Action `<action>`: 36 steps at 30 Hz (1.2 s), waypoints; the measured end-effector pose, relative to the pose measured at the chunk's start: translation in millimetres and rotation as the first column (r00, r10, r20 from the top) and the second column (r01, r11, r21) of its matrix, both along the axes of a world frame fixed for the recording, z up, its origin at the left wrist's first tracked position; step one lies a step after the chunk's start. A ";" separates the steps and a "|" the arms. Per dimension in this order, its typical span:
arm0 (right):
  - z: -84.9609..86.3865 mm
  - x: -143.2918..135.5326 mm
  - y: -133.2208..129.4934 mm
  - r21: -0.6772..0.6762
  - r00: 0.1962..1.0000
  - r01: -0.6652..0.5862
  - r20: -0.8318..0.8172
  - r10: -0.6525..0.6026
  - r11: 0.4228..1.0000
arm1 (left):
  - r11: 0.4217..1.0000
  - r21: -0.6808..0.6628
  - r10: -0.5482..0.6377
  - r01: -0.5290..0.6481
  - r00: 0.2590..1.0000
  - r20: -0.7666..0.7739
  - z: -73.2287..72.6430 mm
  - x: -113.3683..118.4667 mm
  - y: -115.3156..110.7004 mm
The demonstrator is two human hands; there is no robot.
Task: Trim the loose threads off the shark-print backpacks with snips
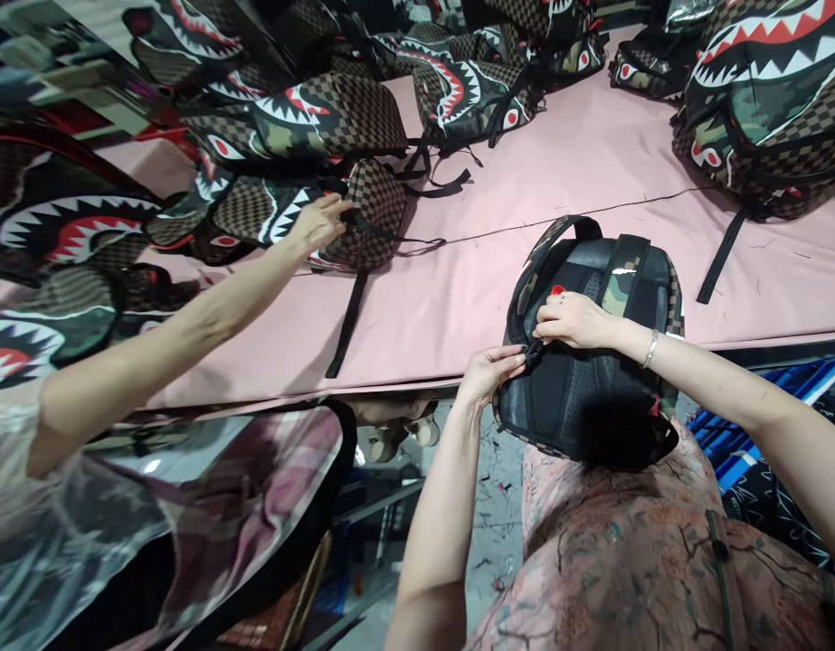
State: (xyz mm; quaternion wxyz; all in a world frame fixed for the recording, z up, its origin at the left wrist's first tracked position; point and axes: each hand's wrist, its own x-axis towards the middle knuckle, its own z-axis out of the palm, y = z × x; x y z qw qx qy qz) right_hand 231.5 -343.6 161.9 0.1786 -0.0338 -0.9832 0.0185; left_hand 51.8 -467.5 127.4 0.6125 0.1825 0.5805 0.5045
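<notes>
A black-backed backpack point(580, 398) with checkered and camouflage trim lies back side up, partly on the pink table edge and partly against my lap. My left hand point(495, 369) is at its left side, thumb and fingers pinched on a small black buckle point(531, 351) of the shoulder strap. From the other side my right hand point(572, 321) closes its fingertips on the same black piece, resting over the padded back. The strap point(543, 258) arches up at the backpack's upper left. Fingers hide much of the buckle, so its exact form is unclear.
A co-worker's hand point(322, 221) reaches from the left onto a shark-mouth backpack point(376, 217). Several similar backpacks cover the pink table's point(498, 280) left and back. Another large backpack point(776, 117) stands at right. Blue bars point(790, 407) show below the table edge.
</notes>
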 end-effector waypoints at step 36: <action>-6.8 7.7 -8.7 -0.363 0.985 0.166 0.020 -0.171 0.917 | 0.995 0.080 -0.035 0.053 0.977 -0.210 0.0 15.0 -5.6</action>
